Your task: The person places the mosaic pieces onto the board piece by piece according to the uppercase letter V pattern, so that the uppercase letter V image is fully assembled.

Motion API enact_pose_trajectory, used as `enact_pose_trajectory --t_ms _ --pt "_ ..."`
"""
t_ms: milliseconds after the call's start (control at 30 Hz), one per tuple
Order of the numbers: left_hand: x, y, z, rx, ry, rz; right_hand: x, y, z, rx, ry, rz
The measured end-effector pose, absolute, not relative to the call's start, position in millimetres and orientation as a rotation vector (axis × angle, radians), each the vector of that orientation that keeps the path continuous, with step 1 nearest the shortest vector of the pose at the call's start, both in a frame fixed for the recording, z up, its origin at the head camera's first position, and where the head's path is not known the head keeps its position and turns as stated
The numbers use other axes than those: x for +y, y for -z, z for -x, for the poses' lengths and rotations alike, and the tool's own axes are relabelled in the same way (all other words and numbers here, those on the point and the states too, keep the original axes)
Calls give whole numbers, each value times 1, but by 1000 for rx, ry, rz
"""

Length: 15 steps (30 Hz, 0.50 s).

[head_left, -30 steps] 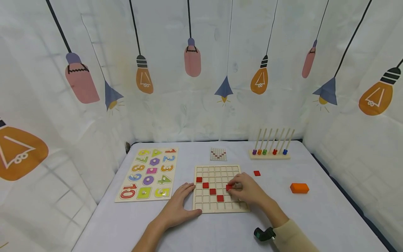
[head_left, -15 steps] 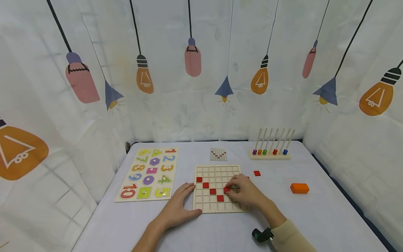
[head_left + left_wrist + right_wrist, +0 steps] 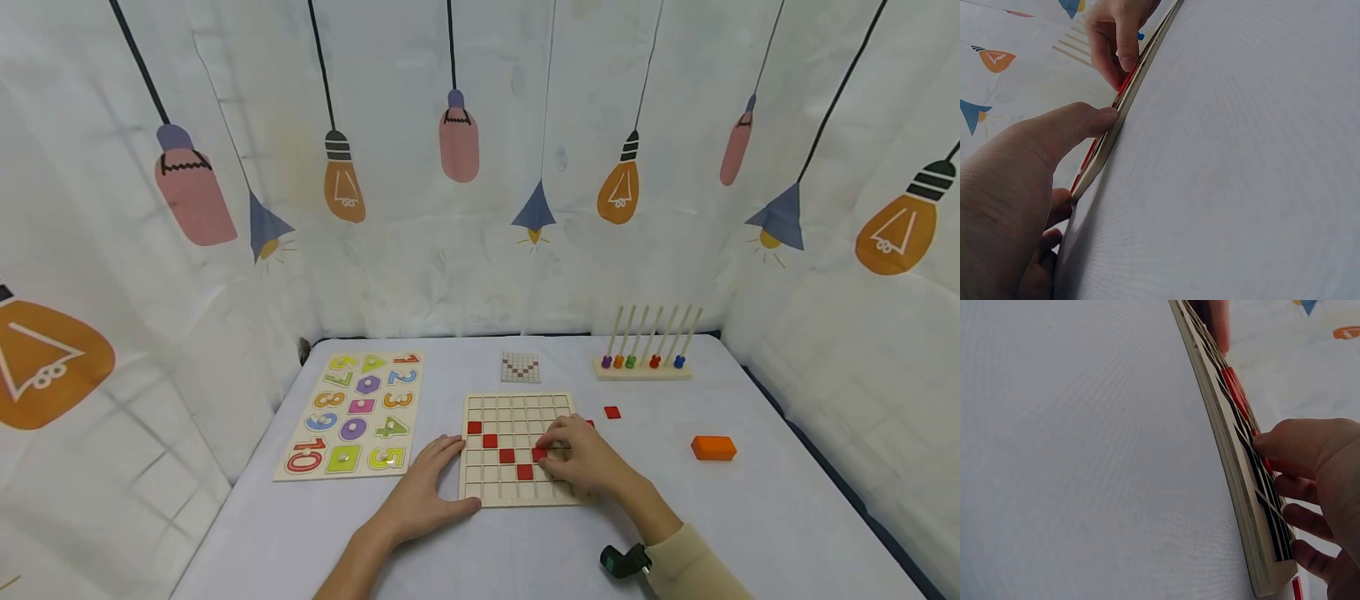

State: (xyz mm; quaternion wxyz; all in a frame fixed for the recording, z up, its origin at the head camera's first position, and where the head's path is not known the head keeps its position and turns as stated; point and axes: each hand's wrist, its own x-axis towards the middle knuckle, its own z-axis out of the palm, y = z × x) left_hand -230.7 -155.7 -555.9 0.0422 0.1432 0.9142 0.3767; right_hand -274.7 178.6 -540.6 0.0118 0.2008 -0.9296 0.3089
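Observation:
A pale wooden grid board (image 3: 491,497) lies flat on the table in the head view, with several red square tiles (image 3: 507,457) set in its cells along a diagonal. My left hand (image 3: 420,500) rests at the board's left side, fingers by the left edge and thumb on the near edge. Over the board's right half, my right hand (image 3: 588,458) pinches a red square tile (image 3: 539,453) between thumb and fingers, down at a cell. In the right wrist view the right thumb and fingers (image 3: 1291,444) partly hide that tile. A small pattern card (image 3: 521,367) lies behind the board.
A number-and-shape puzzle board (image 3: 348,454) lies to the left. At the back right stands a peg counter (image 3: 643,374) with coloured beads. One loose red tile (image 3: 612,412) and an orange block (image 3: 713,448) lie on the right. A patterned cloth wall (image 3: 480,275) hangs behind the table.
My right hand has shifted slightly left and toward me with its tile, lowering it to the board. Another red tile now shows behind that hand. The left hand stays put.

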Motion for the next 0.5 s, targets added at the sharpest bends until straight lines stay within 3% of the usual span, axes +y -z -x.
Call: enact_pose_trajectory --t_ms 500 --pt "-156 556 231 2798 -1149 -434 178 537 273 -2920 -960 -608"
